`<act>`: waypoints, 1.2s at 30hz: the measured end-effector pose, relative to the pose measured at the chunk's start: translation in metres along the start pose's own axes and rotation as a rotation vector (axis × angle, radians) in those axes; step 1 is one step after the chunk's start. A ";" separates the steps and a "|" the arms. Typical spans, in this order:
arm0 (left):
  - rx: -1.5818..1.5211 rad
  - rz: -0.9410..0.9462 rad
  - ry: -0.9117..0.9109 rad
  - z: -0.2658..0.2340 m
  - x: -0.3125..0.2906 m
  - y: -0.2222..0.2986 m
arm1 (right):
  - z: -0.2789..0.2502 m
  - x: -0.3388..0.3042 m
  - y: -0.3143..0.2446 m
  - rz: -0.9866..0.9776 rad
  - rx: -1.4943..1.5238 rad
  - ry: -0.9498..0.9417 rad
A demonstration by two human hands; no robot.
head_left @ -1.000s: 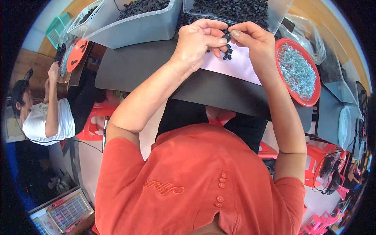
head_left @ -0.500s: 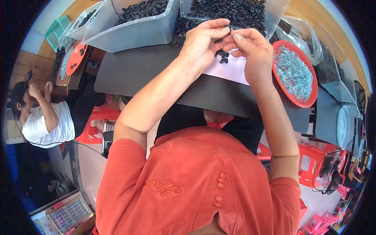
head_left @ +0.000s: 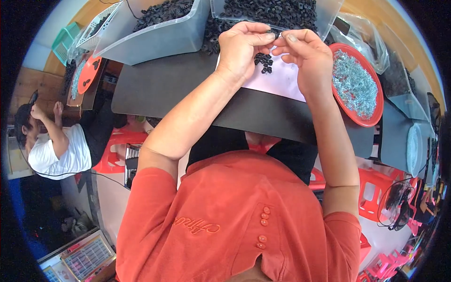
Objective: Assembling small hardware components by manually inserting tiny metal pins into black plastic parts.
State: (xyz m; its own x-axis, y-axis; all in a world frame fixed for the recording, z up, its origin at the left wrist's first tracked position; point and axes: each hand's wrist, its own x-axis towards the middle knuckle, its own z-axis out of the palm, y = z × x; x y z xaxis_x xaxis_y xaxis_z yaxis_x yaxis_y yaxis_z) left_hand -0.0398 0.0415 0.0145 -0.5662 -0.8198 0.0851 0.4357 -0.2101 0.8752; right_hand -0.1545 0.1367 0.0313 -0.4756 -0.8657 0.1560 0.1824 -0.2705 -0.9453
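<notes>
My left hand [head_left: 237,49] pinches a small black plastic piece [head_left: 275,34] between thumb and forefinger. Close beside it, my right hand [head_left: 310,54] is closed at the fingertips on a tiny silvery metal piece [head_left: 280,35], too small to make out its exact kind. Both hands are raised over a pale sheet [head_left: 277,82] on the dark table. On that sheet, below the fingers, lies a little cluster of black plastic pieces [head_left: 264,63]. To the right of my right hand, a red plate [head_left: 378,110] holds a heap of small silvery metal pieces [head_left: 354,87].
Two translucent bins [head_left: 155,49] of black pieces stand along the far side, with loose ones spilled between them [head_left: 213,35]. A clear plastic bag [head_left: 371,42] lies behind the red plate. At the left, another person [head_left: 61,145] sits by an orange-red plate [head_left: 89,77].
My right hand has drawn slightly right, and the silvery piece at its fingertips shows more. The left hand keeps its pinch. The whole view has shifted a little.
</notes>
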 end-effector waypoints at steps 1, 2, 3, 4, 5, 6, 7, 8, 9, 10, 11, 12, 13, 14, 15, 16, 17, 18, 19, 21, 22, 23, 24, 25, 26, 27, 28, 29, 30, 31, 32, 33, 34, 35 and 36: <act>0.027 0.026 -0.021 -0.001 0.001 -0.002 | 0.001 0.000 0.001 -0.023 -0.064 0.022; 0.054 0.052 -0.042 -0.001 0.001 -0.003 | 0.001 0.000 0.002 -0.045 -0.129 0.044; 0.054 0.050 -0.042 -0.001 0.001 -0.004 | 0.000 -0.001 0.002 -0.043 -0.129 0.045; 0.077 0.044 -0.046 0.000 0.000 -0.004 | 0.000 0.000 0.002 -0.071 -0.160 0.048; 0.099 0.038 -0.049 0.000 0.000 -0.004 | 0.000 0.000 0.003 -0.098 -0.191 0.051; 0.099 0.037 -0.047 -0.001 0.000 -0.004 | -0.001 0.000 0.003 -0.096 -0.191 0.051; 0.136 0.052 -0.056 -0.001 0.001 -0.004 | -0.001 0.001 0.003 -0.095 -0.193 0.053; 0.174 0.066 -0.066 -0.002 0.001 -0.004 | -0.001 0.002 0.004 -0.093 -0.194 0.054; 0.174 0.064 -0.063 -0.002 0.001 -0.003 | -0.002 0.003 0.005 -0.091 -0.193 0.054; 0.144 0.037 -0.080 -0.001 0.000 -0.002 | -0.003 0.003 0.005 -0.088 -0.192 0.045; 0.115 0.009 -0.098 -0.001 -0.002 -0.001 | -0.005 0.003 0.005 -0.085 -0.191 0.037; 0.115 0.010 -0.099 -0.001 -0.001 -0.002 | -0.006 0.002 0.005 -0.087 -0.191 0.038; 0.098 -0.029 -0.112 -0.003 0.000 -0.003 | -0.006 0.003 0.006 -0.086 -0.189 0.035; 0.081 -0.067 -0.125 -0.004 0.001 -0.004 | -0.006 0.003 0.006 -0.085 -0.186 0.033; 0.081 -0.067 -0.124 -0.006 0.001 -0.005 | -0.005 0.004 0.006 -0.085 -0.186 0.031; 0.031 -0.094 -0.121 -0.006 0.001 -0.005 | -0.005 0.004 0.007 -0.093 -0.168 0.049; -0.019 -0.121 -0.119 -0.006 0.001 -0.005 | -0.005 0.004 0.007 -0.102 -0.150 0.068; -0.019 -0.120 -0.119 -0.006 0.001 -0.005 | -0.005 0.005 0.007 -0.102 -0.149 0.067; -0.026 -0.128 -0.142 -0.004 0.000 -0.006 | -0.005 0.005 0.007 -0.116 -0.153 0.078; -0.034 -0.135 -0.165 -0.004 -0.002 -0.006 | -0.005 0.005 0.007 -0.129 -0.158 0.089; -0.011 -0.133 -0.187 -0.003 -0.003 -0.006 | -0.005 0.005 0.007 -0.142 -0.166 0.078; 0.012 -0.132 -0.209 -0.003 -0.004 -0.006 | -0.005 0.005 0.006 -0.154 -0.174 0.066; 0.011 -0.131 -0.208 -0.003 -0.004 -0.006 | -0.005 0.005 0.007 -0.154 -0.175 0.066; 0.020 -0.145 -0.216 -0.003 -0.005 -0.005 | -0.006 0.006 0.008 -0.166 -0.197 0.065; 0.028 -0.159 -0.224 -0.003 -0.005 -0.005 | -0.006 0.006 0.009 -0.179 -0.219 0.064; 0.027 -0.158 -0.224 -0.003 -0.005 -0.005 | -0.008 0.006 0.011 -0.179 -0.221 0.063; 0.036 -0.158 -0.216 -0.003 -0.005 -0.006 | -0.009 0.007 0.013 -0.192 -0.254 0.041; 0.045 -0.157 -0.207 -0.003 -0.005 -0.006 | -0.011 0.008 0.014 -0.205 -0.288 0.019; 0.043 -0.156 -0.206 -0.004 -0.005 -0.006 | -0.011 0.008 0.015 -0.205 -0.290 0.017; 0.071 -0.148 -0.192 -0.005 -0.005 -0.005 | -0.012 0.008 0.016 -0.390 -0.492 -0.014; 0.099 -0.140 -0.178 -0.007 -0.005 -0.005 | -0.011 0.008 0.017 -0.575 -0.693 -0.047; 0.082 -0.141 -0.163 -0.009 -0.003 -0.005 | -0.010 0.009 0.017 -0.573 -0.694 -0.050; 0.063 -0.143 -0.148 -0.010 -0.002 -0.004 | -0.009 0.009 0.016 -0.645 -0.803 -0.088; -0.009 -0.138 -0.114 -0.010 -0.001 -0.002 | -0.008 0.010 0.016 -0.716 -0.912 -0.128; -0.051 -0.155 -0.128 -0.012 0.001 -0.002 | -0.010 0.013 0.020 -0.734 -0.923 -0.146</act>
State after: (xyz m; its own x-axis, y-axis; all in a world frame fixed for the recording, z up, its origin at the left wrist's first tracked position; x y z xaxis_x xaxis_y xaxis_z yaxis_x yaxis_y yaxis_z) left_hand -0.0326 0.0343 0.0073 -0.7125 -0.7016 0.0140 0.3695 -0.3581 0.8574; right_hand -0.1659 0.1239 0.0121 -0.0941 -0.6866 0.7209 -0.8105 -0.3676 -0.4560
